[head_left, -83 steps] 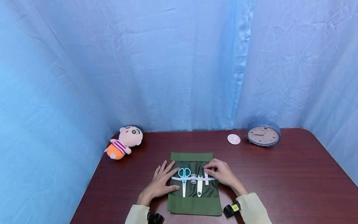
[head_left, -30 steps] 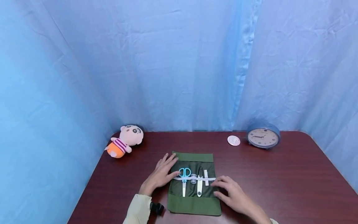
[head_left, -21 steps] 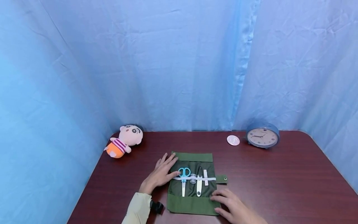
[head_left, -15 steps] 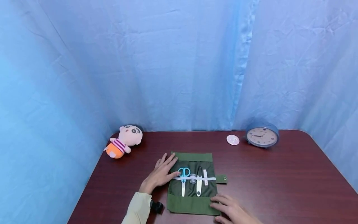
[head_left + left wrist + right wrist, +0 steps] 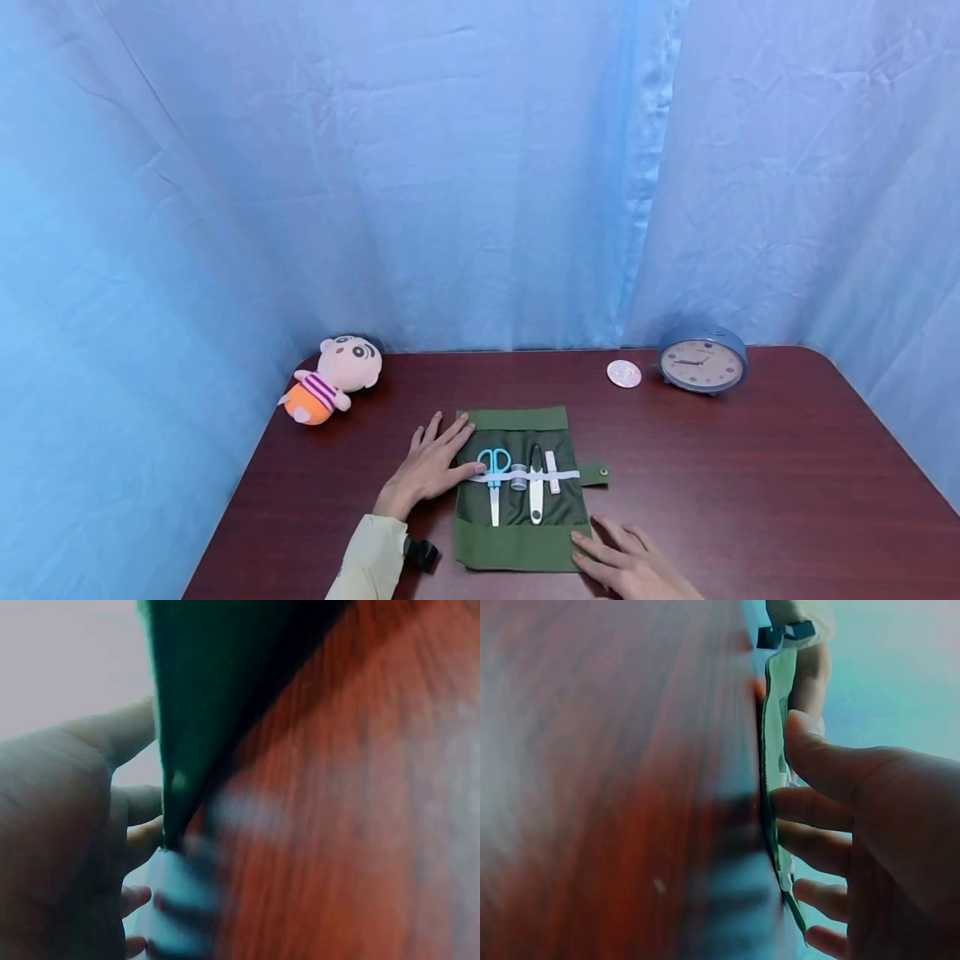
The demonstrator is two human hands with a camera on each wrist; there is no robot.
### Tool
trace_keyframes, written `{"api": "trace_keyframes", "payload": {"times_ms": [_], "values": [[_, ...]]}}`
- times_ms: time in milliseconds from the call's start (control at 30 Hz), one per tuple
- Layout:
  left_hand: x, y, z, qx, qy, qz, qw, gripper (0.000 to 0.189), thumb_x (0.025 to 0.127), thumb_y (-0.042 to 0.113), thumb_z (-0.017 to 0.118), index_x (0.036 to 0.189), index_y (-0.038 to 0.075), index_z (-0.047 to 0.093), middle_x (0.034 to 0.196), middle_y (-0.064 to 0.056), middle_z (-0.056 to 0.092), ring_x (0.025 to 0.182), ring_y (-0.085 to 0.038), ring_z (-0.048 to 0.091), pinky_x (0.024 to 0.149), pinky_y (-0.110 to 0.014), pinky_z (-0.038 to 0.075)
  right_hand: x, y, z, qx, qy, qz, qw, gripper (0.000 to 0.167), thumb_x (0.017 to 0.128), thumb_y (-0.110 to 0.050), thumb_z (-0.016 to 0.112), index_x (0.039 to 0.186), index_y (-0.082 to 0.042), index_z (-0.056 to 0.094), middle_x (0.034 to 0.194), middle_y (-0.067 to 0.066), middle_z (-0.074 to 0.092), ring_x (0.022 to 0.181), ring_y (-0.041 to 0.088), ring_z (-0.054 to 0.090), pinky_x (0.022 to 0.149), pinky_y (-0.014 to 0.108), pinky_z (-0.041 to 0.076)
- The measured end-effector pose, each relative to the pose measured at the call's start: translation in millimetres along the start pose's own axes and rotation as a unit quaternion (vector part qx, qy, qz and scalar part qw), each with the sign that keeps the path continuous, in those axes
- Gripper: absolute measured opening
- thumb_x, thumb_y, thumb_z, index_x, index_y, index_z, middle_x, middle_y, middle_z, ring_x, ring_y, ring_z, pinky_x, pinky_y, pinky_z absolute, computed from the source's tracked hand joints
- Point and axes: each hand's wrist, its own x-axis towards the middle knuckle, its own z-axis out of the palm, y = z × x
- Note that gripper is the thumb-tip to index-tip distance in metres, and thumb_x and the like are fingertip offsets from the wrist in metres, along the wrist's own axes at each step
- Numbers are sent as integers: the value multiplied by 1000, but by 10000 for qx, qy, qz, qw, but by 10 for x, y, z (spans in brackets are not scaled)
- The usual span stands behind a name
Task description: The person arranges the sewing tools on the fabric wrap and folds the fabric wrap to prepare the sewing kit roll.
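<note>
A green cloth tool roll (image 5: 525, 548) lies unrolled on the table. Under its white elastic band sit scissors (image 5: 493, 461) with light blue handles, a grey thread spool (image 5: 518, 477), a slim black-and-white tool (image 5: 536, 496) and a narrow whitish bar (image 5: 552, 472). My left hand (image 5: 426, 473) rests spread along the roll's left edge, thumb over the band's end by the scissors. At the lower right corner, my right hand (image 5: 630, 562) touches the cloth with extended fingers. In the right wrist view, the fingertips and thumb of the right hand (image 5: 885, 817) meet the roll's edge (image 5: 776, 772).
A tab with a snap (image 5: 596, 474) sticks out from the roll's right side. A plush doll (image 5: 330, 383) lies at the back left. At the back right are a round pale disc (image 5: 624, 373) and a blue alarm clock (image 5: 702, 364). Blue curtains (image 5: 450, 183) hang behind the table.
My right hand has left the whitish bar and moved down to the roll's lower right corner, uncovering the snap tab. The roll has shifted slightly. My left hand stays at the left edge.
</note>
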Motion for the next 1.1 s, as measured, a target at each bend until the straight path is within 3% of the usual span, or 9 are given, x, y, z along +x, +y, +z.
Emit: {"api": "trace_keyframes", "payload": {"times_ms": [200,467,700,900,1100], "values": [[-107,6,-9,78,88,-97,9999,75,96,58,55,156,16,39,165,-4,34,156,-43,15,119,-71,15,-26,65,-85,-626,717,459,9944,50,84,-68,62,113,-29,77,121,-13,73,115,24,65,85,42,44],[-275,56,-45,284,74,-62,9995,77,95,59,56,153,11,43,162,-8,39,155,-45,18,117,-72,19,23,144,-194,-599,218,1410,9880,51,87,-65,61,113,-24,78,122,-9,73,122,28,63,89,49,48],[-427,90,-30,327,77,38,9994,77,94,59,57,151,8,46,160,-9,42,154,-46,20,115,-72,21,116,279,-191,-625,545,1761,9809,49,88,-57,64,116,-18,77,121,-4,75,122,31,64,92,50,48],[-558,132,23,401,90,140,9991,81,92,62,58,150,8,47,159,-9,44,152,-46,25,114,-72,24,235,434,-220,-302,149,2201,9749,45,93,-48,64,120,-14,75,125,-1,73,128,36,60,97,56,46],[-667,179,45,433,110,165,9989,82,90,65,58,150,9,48,158,-6,45,152,-44,27,114,-71,26,345,553,-225,-309,-23,2285,9730,42,95,-47,62,118,-13,75,127,1,72,127,38,60,96,57,46]]}}
